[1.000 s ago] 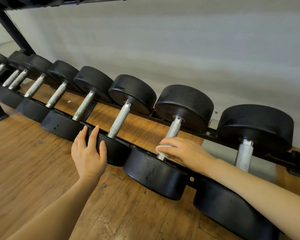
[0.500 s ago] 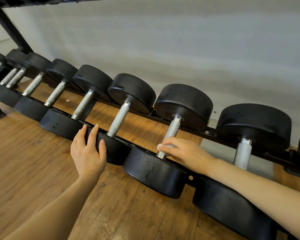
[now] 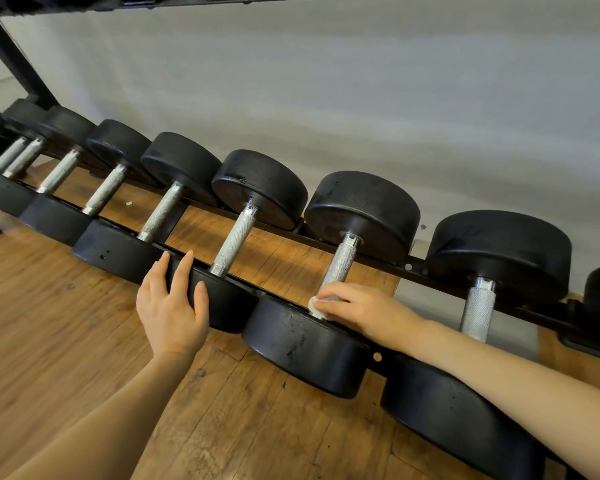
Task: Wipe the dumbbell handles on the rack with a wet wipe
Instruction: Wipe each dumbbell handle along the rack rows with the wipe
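Several black dumbbells with knurled silver handles lie side by side on a low black rack [image 3: 416, 270]. My right hand [image 3: 364, 310] grips a white wet wipe [image 3: 317, 304] wrapped around the lower end of one handle [image 3: 342, 261], close to its near weight head [image 3: 305, 344]. My left hand [image 3: 172, 303] rests with straight fingers on the near head [image 3: 222, 299] of the neighbouring dumbbell to the left, whose handle [image 3: 234, 239] is bare. Another handle [image 3: 477, 310] stands bare to the right.
A wooden floor [image 3: 49, 323] stretches under and in front of the rack. A grey wall [image 3: 361, 98] runs behind it. A black rack post [image 3: 11, 57] rises at the far left, and an upper shelf edge [image 3: 187, 0] spans the top.
My right hand with the wipe has slid down the handle toward the near weight head. My left hand has stayed on the neighbouring head.
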{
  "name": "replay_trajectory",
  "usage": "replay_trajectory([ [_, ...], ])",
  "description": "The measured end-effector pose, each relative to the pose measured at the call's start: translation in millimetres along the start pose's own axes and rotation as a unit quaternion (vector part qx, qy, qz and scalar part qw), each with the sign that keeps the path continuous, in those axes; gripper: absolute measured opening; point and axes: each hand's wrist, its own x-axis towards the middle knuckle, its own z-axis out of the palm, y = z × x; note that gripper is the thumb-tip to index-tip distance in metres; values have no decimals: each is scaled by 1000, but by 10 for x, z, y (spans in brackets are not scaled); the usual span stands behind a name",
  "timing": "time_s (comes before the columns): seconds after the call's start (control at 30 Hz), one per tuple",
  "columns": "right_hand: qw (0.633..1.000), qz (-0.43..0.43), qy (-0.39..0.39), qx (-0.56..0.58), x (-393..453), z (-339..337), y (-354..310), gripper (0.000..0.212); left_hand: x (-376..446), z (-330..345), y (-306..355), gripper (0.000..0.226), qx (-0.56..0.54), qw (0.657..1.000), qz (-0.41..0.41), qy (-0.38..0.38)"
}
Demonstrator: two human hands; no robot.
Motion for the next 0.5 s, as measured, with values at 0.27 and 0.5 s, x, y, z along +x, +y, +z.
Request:
replay_trajectory([
  [0.27,1000,-13,16,-22,-13,-83,-7,35,1,5,-1,53,-3,1000,1,-2],
  [0.5,999,16,42,-10,-2,-29,111,39,1,5,0,51,-8,1000,3,3],
])
